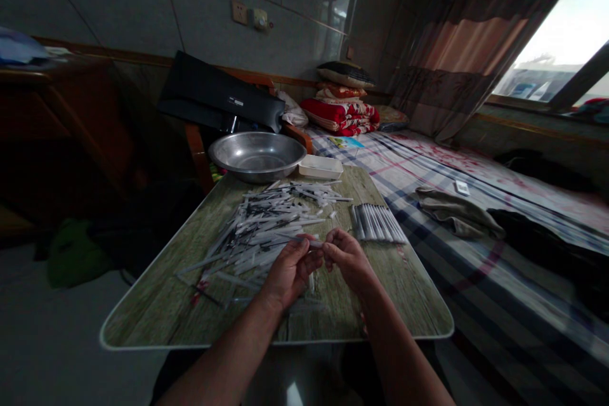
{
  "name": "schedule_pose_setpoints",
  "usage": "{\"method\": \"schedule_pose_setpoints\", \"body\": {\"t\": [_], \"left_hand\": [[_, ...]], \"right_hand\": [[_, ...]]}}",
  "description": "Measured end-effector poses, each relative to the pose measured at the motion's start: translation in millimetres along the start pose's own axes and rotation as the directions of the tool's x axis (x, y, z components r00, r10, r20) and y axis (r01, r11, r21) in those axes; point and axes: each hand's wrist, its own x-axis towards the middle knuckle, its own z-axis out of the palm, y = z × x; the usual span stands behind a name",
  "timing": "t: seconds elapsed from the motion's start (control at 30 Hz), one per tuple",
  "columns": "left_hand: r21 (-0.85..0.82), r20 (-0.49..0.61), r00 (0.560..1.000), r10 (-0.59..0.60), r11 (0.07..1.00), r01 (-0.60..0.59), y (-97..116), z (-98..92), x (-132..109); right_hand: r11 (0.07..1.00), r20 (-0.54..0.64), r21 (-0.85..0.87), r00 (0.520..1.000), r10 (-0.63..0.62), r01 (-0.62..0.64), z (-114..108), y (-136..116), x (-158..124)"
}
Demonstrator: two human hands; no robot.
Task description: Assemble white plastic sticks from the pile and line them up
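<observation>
My left hand [294, 266] pinches a thin whitish pen [316, 243] that lies crosswise above the table. At its right end, the fingers of my right hand [349, 259] are closed around the tip. Part of the pen is hidden behind my fingers. Just beyond both hands spreads a loose pile of translucent pen parts [266, 228], with dark thin pieces mixed in. Right of my right hand, a neat row of pens [378, 223] with dark ends lies side by side on the table.
A wood-patterned table [162, 304] stands before me. At its far end are a metal basin [259, 155] and a shallow white tray [321, 167]. A bed with a checked sheet [428, 266] adjoins on the right. Behind the basin stands a chair holding a black case [219, 98].
</observation>
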Motion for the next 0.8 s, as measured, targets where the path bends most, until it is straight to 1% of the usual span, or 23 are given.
{"method": "schedule_pose_setpoints", "body": {"t": [0.1, 0.17, 0.23, 0.27, 0.3, 0.33, 0.37, 0.4, 0.43, 0.47, 0.5, 0.57, 0.63, 0.7, 0.8], "left_hand": [[-0.017, 0.008, 1.0, -0.017, 1.0, 0.017, 0.9, 0.2, 0.0], [-0.03, 0.004, 1.0, -0.026, 0.999, 0.026, 2.7, -0.1, 0.3], [-0.048, -0.011, 0.999, -0.034, 0.998, 0.034, 5.1, -0.3, 0.7], [-0.057, -0.02, 0.999, -0.038, 0.998, 0.037, 6.2, -0.2, 0.8], [-0.064, -0.027, 0.999, -0.042, 0.997, 0.04, 7.1, -0.1, 0.8], [-0.067, -0.031, 0.999, -0.045, 0.997, 0.042, 7.8, 0.1, 0.8], [-0.069, -0.032, 0.999, -0.044, 0.997, 0.042, 8.1, 0.3, 0.8], [-0.069, -0.03, 0.999, -0.042, 0.997, 0.04, 8.2, 0.3, 0.9], [-0.07, -0.028, 0.999, -0.037, 0.997, 0.035, 7.9, 0.3, 0.9], [-0.07, -0.025, 0.999, -0.031, 0.997, 0.029, 7.5, 0.1, 1.0], [-0.069, -0.024, 0.999, -0.023, 0.997, 0.021, 6.9, -0.1, 1.1], [-0.063, -0.023, 1.0, -0.01, 0.998, 0.009, 5.7, -0.3, 1.2], [-0.05, -0.021, 1.0, 0.0, 0.999, -0.001, 4.8, 0.3, 0.8], [-0.033, -0.013, 1.0, 0.007, 0.999, -0.007, 4.3, 1.8, 0.0], [-0.02, 0.004, 1.0, 0.007, 1.0, -0.007, 3.8, 4.3, -1.4]], "right_hand": [[0.999, 0.032, -0.004, 0.999, 0.04, -0.04, -5.7, 1.3, -1.1], [0.997, -0.003, -0.059, 0.999, 0.046, -0.046, -13.5, 1.7, 2.2], [0.976, -0.101, -0.211, 0.995, 0.024, -0.044, -23.7, 0.8, 11.0], [0.942, -0.156, -0.331, 0.988, -0.002, -0.05, -28.9, -0.2, 17.4], [0.879, -0.209, -0.472, 0.977, -0.032, -0.072, -33.6, -1.6, 24.8], [0.778, -0.229, -0.622, 0.971, -0.07, -0.09, -37.5, -3.1, 32.9], [0.639, -0.202, -0.764, 0.974, -0.103, -0.091, -40.4, -4.7, 41.4], [0.482, -0.168, -0.872, 0.979, -0.119, -0.091, -42.0, -6.1, 49.8], [0.338, -0.132, -0.937, 0.984, -0.118, -0.085, -42.4, -7.1, 58.0], [0.222, -0.111, -0.971, 0.988, -0.112, -0.084, -41.9, -7.6, 65.6], [0.136, -0.099, -0.987, 0.99, -0.104, -0.084, -40.6, -7.6, 72.5], [0.031, -0.08, -0.996, 0.993, -0.082, -0.078, -36.7, -5.9, 84.1], [-0.027, -0.049, -0.998, 0.997, -0.051, -0.051, -32.6, -3.1, 92.7], [-0.057, -0.025, -0.998, 0.999, -0.027, -0.026, -29.2, -0.1, 99.2], [-0.074, -0.018, -0.997, 1.0, -0.01, -0.019, -25.2, 4.0, 107.1]]}}
